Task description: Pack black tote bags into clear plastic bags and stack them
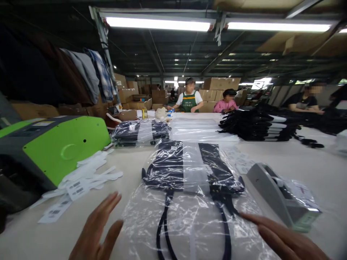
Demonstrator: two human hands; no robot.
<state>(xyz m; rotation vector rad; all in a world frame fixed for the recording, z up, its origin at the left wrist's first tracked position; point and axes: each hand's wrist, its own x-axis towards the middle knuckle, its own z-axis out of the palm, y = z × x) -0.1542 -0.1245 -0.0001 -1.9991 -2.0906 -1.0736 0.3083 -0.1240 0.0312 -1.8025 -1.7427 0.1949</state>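
In front of me a dark handbag (169,166) lies flat inside a clear plastic bag (141,224), a white paper band (192,168) across its middle. Its two long handles (226,231) stretch toward me under the plastic. To the left of the plastic my left hand (97,227) hovers with thumb and fingers apart, holding nothing. My right hand (282,234) is at the plastic's right side, fingers stretched out near the handle; whether they touch the plastic I cannot tell.
At left stands a green and grey machine (70,144) beside white printed tags (78,184). A grey tape dispenser (282,195) is at right. Farther back are wrapped bags (141,131), clear plastic sleeves (197,128) and stacked black bags (260,124). Several people work beyond the table.
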